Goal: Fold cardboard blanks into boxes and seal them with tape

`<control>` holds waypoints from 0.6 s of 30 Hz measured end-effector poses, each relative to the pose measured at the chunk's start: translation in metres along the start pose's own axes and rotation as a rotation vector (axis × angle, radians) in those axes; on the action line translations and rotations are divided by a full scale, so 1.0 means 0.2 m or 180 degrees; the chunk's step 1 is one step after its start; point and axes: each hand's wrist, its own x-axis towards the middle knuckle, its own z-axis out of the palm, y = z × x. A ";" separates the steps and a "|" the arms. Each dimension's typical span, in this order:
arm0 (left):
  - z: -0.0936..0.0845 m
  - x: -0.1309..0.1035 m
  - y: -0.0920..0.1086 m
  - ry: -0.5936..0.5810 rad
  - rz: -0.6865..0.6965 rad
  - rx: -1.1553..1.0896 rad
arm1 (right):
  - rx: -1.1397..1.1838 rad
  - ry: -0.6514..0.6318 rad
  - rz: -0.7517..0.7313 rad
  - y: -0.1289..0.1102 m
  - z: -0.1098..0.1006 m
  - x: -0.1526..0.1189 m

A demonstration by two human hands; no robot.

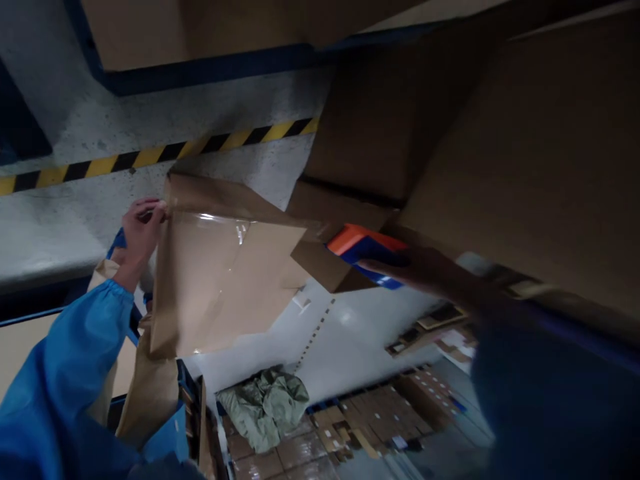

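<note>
A cardboard box (235, 280) is tilted in front of me, with shiny clear tape along its upper edge and across its face. At its upper left corner, my left hand (143, 227) has thumb and fingers pinched together against the edge; whatever lies between the fingertips is too small to make out. My right hand (425, 270), blurred and in shadow, is closed round an orange and blue tape dispenser (367, 253) beside the box's right flap. A clear strip seems to run from the box edge towards the dispenser.
Large cartons (540, 153) rise on the right. Another carton sits on a blue pallet (200, 73) at the top. Yellow-black tape (165, 152) marks the floor. Below are a crumpled green sheet (270, 403) and stacked cartons (375, 417). A beige sleeve (105, 273) shows behind my left arm.
</note>
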 end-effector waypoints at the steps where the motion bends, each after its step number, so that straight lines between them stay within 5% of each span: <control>1: 0.00 0.00 0.00 0.0049 0.0031 0.0035 | 0.0038 -0.0078 0.0035 -0.02 -0.01 0.00; 11: 0.07 0.01 -0.03 0.0235 0.0123 0.0010 | 0.0014 0.0293 -0.0320 -0.09 -0.02 0.08; 18: 0.06 0.02 -0.01 0.0274 0.0114 0.0030 | 0.0001 0.0220 -0.0108 -0.04 0.05 0.16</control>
